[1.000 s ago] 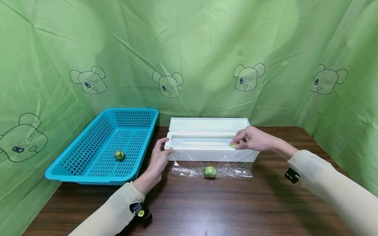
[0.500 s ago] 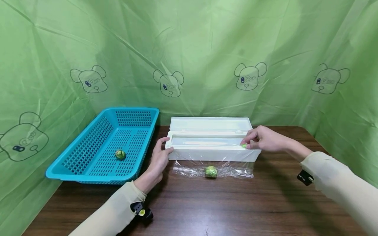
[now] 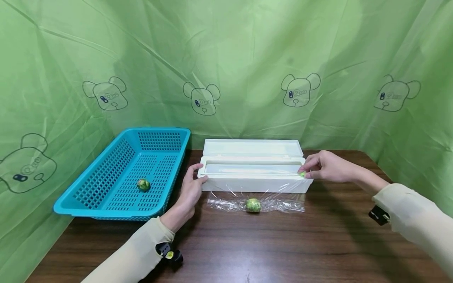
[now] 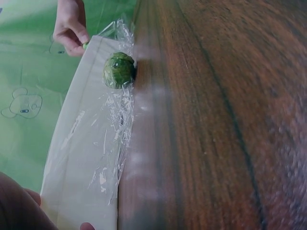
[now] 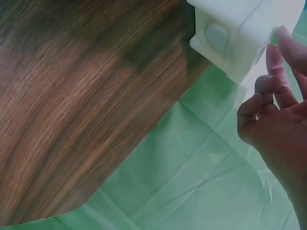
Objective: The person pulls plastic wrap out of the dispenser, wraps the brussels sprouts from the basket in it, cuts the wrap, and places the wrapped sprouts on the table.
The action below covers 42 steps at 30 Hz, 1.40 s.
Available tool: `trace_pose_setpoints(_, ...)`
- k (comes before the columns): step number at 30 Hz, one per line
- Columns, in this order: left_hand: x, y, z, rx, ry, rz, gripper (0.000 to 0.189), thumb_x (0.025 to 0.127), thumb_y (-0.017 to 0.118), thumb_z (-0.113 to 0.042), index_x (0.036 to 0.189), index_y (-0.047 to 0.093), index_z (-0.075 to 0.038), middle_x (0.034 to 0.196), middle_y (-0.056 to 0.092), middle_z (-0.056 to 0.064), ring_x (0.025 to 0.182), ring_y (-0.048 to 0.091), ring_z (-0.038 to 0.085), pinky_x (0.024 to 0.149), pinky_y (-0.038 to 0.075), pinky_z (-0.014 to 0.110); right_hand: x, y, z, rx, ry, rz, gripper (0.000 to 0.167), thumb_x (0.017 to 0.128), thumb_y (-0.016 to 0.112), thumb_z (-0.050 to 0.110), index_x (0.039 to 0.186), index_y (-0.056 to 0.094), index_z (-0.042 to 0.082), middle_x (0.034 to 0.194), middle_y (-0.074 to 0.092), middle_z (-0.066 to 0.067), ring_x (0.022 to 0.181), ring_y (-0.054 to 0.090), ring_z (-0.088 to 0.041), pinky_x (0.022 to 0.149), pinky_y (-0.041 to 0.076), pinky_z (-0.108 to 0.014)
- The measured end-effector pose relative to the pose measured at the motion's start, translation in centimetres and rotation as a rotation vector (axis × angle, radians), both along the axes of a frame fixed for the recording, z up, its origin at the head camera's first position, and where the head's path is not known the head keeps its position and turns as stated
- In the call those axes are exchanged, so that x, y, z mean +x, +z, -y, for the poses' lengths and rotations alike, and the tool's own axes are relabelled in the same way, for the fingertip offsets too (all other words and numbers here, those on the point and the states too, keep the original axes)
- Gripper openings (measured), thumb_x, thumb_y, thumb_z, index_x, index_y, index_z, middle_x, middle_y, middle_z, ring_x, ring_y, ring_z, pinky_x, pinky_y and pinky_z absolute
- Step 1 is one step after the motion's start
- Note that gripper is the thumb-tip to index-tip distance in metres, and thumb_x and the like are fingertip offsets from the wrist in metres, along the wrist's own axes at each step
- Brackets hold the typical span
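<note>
A white cling film dispenser [image 3: 255,186] stands on the table with its lid [image 3: 253,147] raised at the back. My left hand [image 3: 190,192] grips its left end, thumb at the front. My right hand [image 3: 329,167] pinches a small green slide cutter [image 3: 302,174] at the right end of the dispenser's front top edge. Clear cling film [image 3: 279,203] hangs over the front onto the table. Rolled in that film is a Brussels sprout [image 3: 253,205], also plain in the left wrist view. In the right wrist view, the fingertips [image 5: 284,38] touch the green cutter by the dispenser's end.
To the left stands a blue plastic basket [image 3: 106,215] with slotted walls. A single unwrapped Brussels sprout [image 3: 143,185] lies in it. The brown wooden table [image 3: 226,247] reaches toward me, and a green cloth backdrop [image 3: 247,47] with printed bear heads hangs behind and at the sides.
My right hand has slid the green cutter rightward along the dispenser's edge, from right of centre to the right end. My left hand keeps its grip; dispenser, film and sprouts stay put.
</note>
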<state>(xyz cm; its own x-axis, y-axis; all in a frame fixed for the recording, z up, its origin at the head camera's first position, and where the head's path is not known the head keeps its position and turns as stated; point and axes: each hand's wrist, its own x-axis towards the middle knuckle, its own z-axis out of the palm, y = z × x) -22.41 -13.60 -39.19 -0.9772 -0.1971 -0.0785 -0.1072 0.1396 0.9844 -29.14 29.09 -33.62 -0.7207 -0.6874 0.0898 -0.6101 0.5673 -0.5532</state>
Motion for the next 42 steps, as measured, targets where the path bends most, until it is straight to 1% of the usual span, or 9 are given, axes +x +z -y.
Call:
trace_pose_setpoints(5,0.0,-0.1,0.0,-0.001,-0.002,-0.004,0.048,0.105,0.053,-0.006,0.152,0.044,-0.009,0.148,0.042,0.019,0.131,0.041,0.035,0.109,0.033,0.049,0.3,0.1,-0.7,-0.009,-0.008,-0.014,0.017,0.093,0.079,0.002,0.109,0.083,0.008,0.097,0.073,0.002,0.070,0.050,-0.008,0.062,0.045,-0.026)
trace_pose_setpoints(10,0.0,-0.3,-0.1,-0.026,0.007,-0.016,0.047,0.105,0.053,-0.006,0.152,0.044,-0.008,0.157,0.038,0.017,0.141,0.034,0.033,0.120,0.023,0.054,0.5,-0.1,-0.9,-0.010,-0.024,-0.004,0.016,0.094,0.079,0.005,0.109,0.083,0.011,0.099,0.074,0.001,0.071,0.053,-0.009,0.062,0.046,-0.026)
trace_pose_setpoints(15,0.1,-0.2,-0.2,-0.022,0.009,-0.033,0.046,0.107,0.053,-0.007,0.153,0.044,-0.009,0.158,0.039,0.017,0.143,0.033,0.033,0.122,0.021,0.054,0.7,-0.4,-0.9,-0.021,-0.069,-0.024,0.016,0.094,0.080,0.008,0.108,0.083,0.015,0.100,0.074,0.004,0.076,0.057,-0.010,0.065,0.049,-0.029)
trace_pose_setpoints(22,0.3,-0.1,-0.3,-0.003,0.002,-0.001,0.047,0.108,0.052,-0.008,0.154,0.042,-0.010,0.161,0.034,0.016,0.145,0.029,0.032,0.123,0.017,0.056,1.8,-1.1,-0.7,-0.051,-0.138,-0.102,0.017,0.094,0.080,0.009,0.111,0.083,0.013,0.100,0.074,0.007,0.078,0.060,-0.010,0.068,0.049,-0.029)
trace_pose_setpoints(26,0.3,0.0,-0.2,0.033,-0.008,0.022,0.048,0.108,0.051,-0.010,0.155,0.041,-0.012,0.157,0.037,0.016,0.129,0.043,0.034,0.106,0.038,0.048,2.7,-1.4,-0.3,-0.084,-0.224,-0.172,0.022,0.090,0.085,0.012,0.112,0.083,0.010,0.100,0.073,0.002,0.069,0.053,-0.010,0.061,0.045,-0.028)
trace_pose_setpoints(29,0.4,0.2,-0.1,0.064,-0.015,0.040,0.049,0.106,0.048,-0.013,0.155,0.042,-0.013,0.153,0.041,0.016,0.116,0.049,0.034,0.089,0.040,0.043,3.4,-1.7,0.3,-0.100,-0.283,-0.253,0.025,0.087,0.088,0.014,0.111,0.083,0.011,0.101,0.070,0.000,0.068,0.052,-0.010,0.060,0.043,-0.027)
trace_pose_setpoints(33,0.6,0.5,-0.1,0.103,-0.019,0.033,0.050,0.105,0.044,-0.016,0.154,0.044,-0.012,0.153,0.043,0.015,0.120,0.049,0.034,0.093,0.041,0.048,4.2,-2.4,0.9,-0.109,-0.311,-0.369,0.024,0.083,0.091,0.013,0.107,0.084,0.014,0.101,0.068,0.000,0.070,0.053,-0.012,0.060,0.043,-0.026)
trace_pose_setpoints(37,1.0,0.6,-0.1,-0.015,0.022,-0.023,0.054,0.101,0.050,-0.015,0.155,0.046,-0.012,0.156,0.036,0.017,0.134,0.038,0.036,0.108,0.034,0.054,4.6,-3.0,1.1,-0.114,-0.311,-0.447,0.025,0.080,0.093,0.010,0.104,0.085,0.014,0.098,0.064,0.002,0.069,0.052,-0.011,0.060,0.043,-0.025)
trace_pose_setpoints(42,1.5,0.4,-0.4,-0.329,0.066,-0.186,0.055,0.094,0.067,-0.008,0.148,0.057,-0.014,0.150,0.033,0.018,0.136,0.028,0.039,0.112,0.028,0.058,4.8,-3.6,1.4,-0.113,-0.298,-0.529,0.025,0.078,0.094,0.008,0.101,0.085,0.013,0.095,0.061,0.002,0.072,0.048,-0.008,0.063,0.040,-0.022)
